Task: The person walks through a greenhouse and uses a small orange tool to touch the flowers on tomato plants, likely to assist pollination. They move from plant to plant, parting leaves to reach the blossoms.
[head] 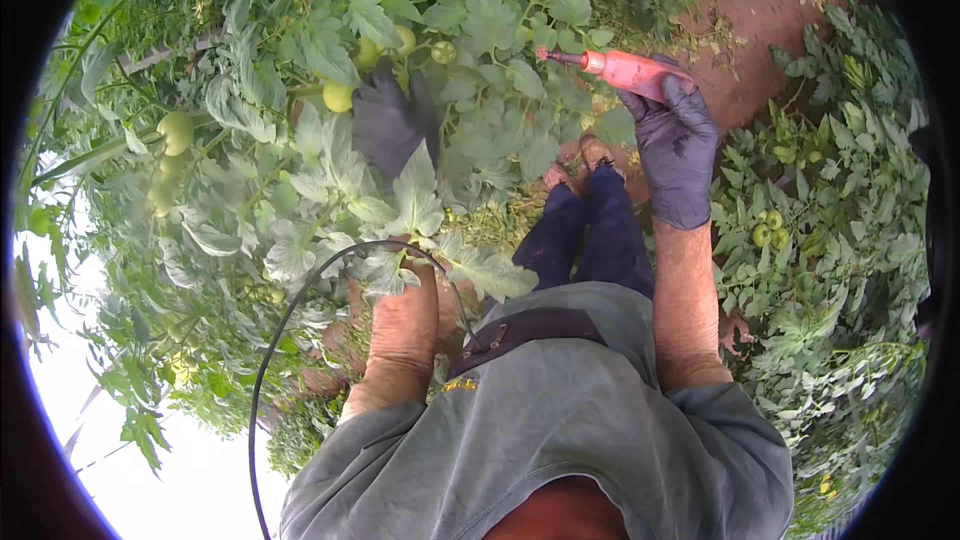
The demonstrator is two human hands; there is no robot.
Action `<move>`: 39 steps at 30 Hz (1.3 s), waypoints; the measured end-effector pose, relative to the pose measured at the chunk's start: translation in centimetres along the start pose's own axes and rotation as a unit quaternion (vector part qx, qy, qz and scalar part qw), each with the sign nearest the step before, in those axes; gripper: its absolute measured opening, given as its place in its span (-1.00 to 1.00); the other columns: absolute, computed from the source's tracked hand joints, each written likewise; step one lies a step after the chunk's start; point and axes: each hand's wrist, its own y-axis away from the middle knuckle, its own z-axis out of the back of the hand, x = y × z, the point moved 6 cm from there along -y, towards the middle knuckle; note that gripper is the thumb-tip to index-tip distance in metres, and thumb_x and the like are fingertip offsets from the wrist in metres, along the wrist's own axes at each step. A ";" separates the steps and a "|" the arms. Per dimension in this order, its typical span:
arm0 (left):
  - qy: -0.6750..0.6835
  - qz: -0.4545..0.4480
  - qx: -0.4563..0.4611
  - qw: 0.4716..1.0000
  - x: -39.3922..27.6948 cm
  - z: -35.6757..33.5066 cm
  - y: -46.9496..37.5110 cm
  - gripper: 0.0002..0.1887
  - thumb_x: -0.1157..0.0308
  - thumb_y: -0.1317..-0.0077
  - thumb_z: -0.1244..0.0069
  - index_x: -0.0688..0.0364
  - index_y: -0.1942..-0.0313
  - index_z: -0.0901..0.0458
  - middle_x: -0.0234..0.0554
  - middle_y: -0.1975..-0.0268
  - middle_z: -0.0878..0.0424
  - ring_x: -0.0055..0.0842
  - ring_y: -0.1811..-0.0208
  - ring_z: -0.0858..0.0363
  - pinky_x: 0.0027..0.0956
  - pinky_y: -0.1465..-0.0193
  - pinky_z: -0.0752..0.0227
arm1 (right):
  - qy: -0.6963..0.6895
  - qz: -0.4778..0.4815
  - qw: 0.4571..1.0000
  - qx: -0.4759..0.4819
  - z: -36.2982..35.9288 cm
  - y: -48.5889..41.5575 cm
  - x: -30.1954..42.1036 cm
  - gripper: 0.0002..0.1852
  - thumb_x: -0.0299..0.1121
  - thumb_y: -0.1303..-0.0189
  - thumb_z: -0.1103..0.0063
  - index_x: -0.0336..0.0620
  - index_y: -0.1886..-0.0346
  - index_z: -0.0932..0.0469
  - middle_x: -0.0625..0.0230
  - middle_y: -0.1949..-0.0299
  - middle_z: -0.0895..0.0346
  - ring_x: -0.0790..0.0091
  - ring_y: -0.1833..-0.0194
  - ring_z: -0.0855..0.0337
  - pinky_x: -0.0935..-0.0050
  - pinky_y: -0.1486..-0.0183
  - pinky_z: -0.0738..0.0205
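My right hand (675,131), in a dark glove, grips a red plastic squeeze bottle (637,73). The bottle lies nearly level, its dark narrow nozzle pointing left with reddish matter at the tip. My left hand (394,120), gloved too and slightly blurred, reaches into the tomato plant (480,120). Its fingers point up beside a green tomato (338,97) and just below another green tomato (405,40). Leaves cover part of this hand and its wrist, and whether the fingers grip a stem or fruit is hidden. A smaller green tomato (443,52) hangs to the right of them.
More green tomatoes (175,133) hang at the left. A black cable (281,322) loops from my waist past my left forearm. Tomato foliage (817,202) with a fruit cluster (770,229) lines the right side. Bare reddish soil (765,45) runs between the rows.
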 end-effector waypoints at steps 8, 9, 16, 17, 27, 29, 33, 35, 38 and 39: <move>0.061 0.058 0.111 0.990 0.8 0.7 0.0 -0.57 0.26 -0.57 0.04 0.32 -0.30 -0.50 0.29 -0.34 -0.48 0.08 -0.30 -0.51 -0.02 -0.36 -0.42 | 0.005 0.033 0.999 -0.013 1.3 3.6 1.8 -0.71 -0.41 -0.52 -0.12 -0.41 -0.16 -0.57 0.01 -0.11 -0.70 0.06 -0.21 -0.72 0.07 -0.30 -0.67; 0.065 0.063 0.116 0.989 0.9 0.6 0.2 -0.57 0.25 -0.57 0.04 0.32 -0.30 -0.50 0.29 -0.35 -0.48 0.07 -0.30 -0.51 -0.02 -0.37 -0.41 | -0.002 0.030 0.999 -0.018 1.9 3.8 1.9 -0.71 -0.41 -0.52 -0.11 -0.41 -0.16 -0.57 0.02 -0.11 -0.70 0.06 -0.21 -0.73 0.08 -0.29 -0.67; 0.075 0.098 0.133 0.983 0.6 -0.1 1.2 -0.55 0.20 -0.62 0.11 0.34 -0.32 -0.49 0.29 -0.35 -0.49 0.04 -0.34 -0.49 -0.03 -0.39 -0.39 | -0.059 0.013 0.998 -0.037 5.6 3.1 2.0 -0.69 -0.41 -0.47 -0.20 -0.40 -0.16 -0.59 -0.01 -0.13 -0.68 0.06 -0.20 -0.73 0.11 -0.24 -0.73; 0.074 0.106 0.132 0.983 0.5 -0.4 1.1 -0.55 0.19 -0.63 0.12 0.34 -0.33 -0.49 0.29 -0.35 -0.49 0.03 -0.34 -0.49 -0.04 -0.39 -0.38 | -0.067 0.009 0.997 -0.039 6.0 2.8 2.2 -0.71 -0.44 -0.47 -0.19 -0.39 -0.15 -0.60 0.02 -0.12 -0.69 0.09 -0.18 -0.73 0.10 -0.24 -0.72; 0.091 0.104 0.021 0.990 -1.4 -3.4 3.6 -0.65 0.39 -0.62 0.04 0.35 -0.29 -0.58 0.15 -0.18 -0.70 -0.18 -0.22 -0.66 -0.12 -0.34 -0.48 | -0.076 -0.050 0.992 -0.084 12.9 -2.8 6.0 -0.70 -0.44 -0.46 -0.20 -0.37 -0.17 -0.59 0.08 -0.09 -0.70 0.14 -0.13 -0.76 0.12 -0.19 -0.73; 0.146 0.300 0.191 0.923 -1.9 -6.6 8.8 -0.69 0.44 -0.55 -0.06 0.28 -0.23 -0.66 0.16 -0.11 -0.74 -0.18 -0.18 -0.71 -0.13 -0.28 -0.55 | -0.078 -0.053 0.991 -0.099 14.9 -4.1 7.2 -0.69 -0.43 -0.46 -0.21 -0.37 -0.18 -0.57 0.06 -0.10 -0.69 0.13 -0.14 -0.75 0.13 -0.20 -0.71; 0.100 -0.195 0.437 0.873 -14.1 -12.9 13.3 -0.65 0.45 -0.40 -0.15 0.19 -0.19 -0.69 0.15 -0.18 -0.71 -0.07 -0.23 -0.67 -0.09 -0.26 -0.57 | -0.082 -0.039 0.989 -0.120 18.4 -5.7 9.3 -0.68 -0.42 -0.47 -0.20 -0.39 -0.19 -0.56 0.02 -0.12 -0.67 0.11 -0.18 -0.72 0.12 -0.25 -0.67; 0.135 -0.236 0.479 0.835 -18.1 -16.0 13.0 -0.60 0.53 -0.30 -0.05 0.22 -0.15 -0.72 0.07 -0.13 -0.72 0.01 -0.11 -0.69 -0.07 -0.23 -0.59 | -0.073 -0.034 0.987 -0.140 19.9 -6.3 9.6 -0.68 -0.41 -0.47 -0.20 -0.40 -0.18 -0.55 -0.03 -0.13 -0.67 0.09 -0.19 -0.70 0.08 -0.30 -0.63; 0.160 -0.239 0.463 0.839 -23.2 -21.0 11.2 -0.62 0.57 -0.27 0.04 0.23 -0.06 -0.76 0.05 -0.11 -0.74 0.00 -0.11 -0.69 -0.05 -0.20 -0.59 | -0.061 -0.027 0.983 -0.170 22.1 -6.9 9.9 -0.68 -0.40 -0.46 -0.20 -0.40 -0.16 -0.57 -0.03 -0.14 -0.66 0.07 -0.20 -0.70 0.06 -0.33 -0.61; 0.163 -0.223 0.453 0.848 -23.8 -22.9 10.1 -0.64 0.55 -0.28 0.03 0.24 -0.05 -0.76 0.04 -0.09 -0.75 -0.04 -0.08 -0.72 -0.07 -0.18 -0.60 | -0.064 -0.029 0.981 -0.180 22.8 -7.0 9.7 -0.69 -0.40 -0.46 -0.20 -0.39 -0.16 -0.57 -0.04 -0.14 -0.66 0.06 -0.21 -0.70 0.05 -0.33 -0.61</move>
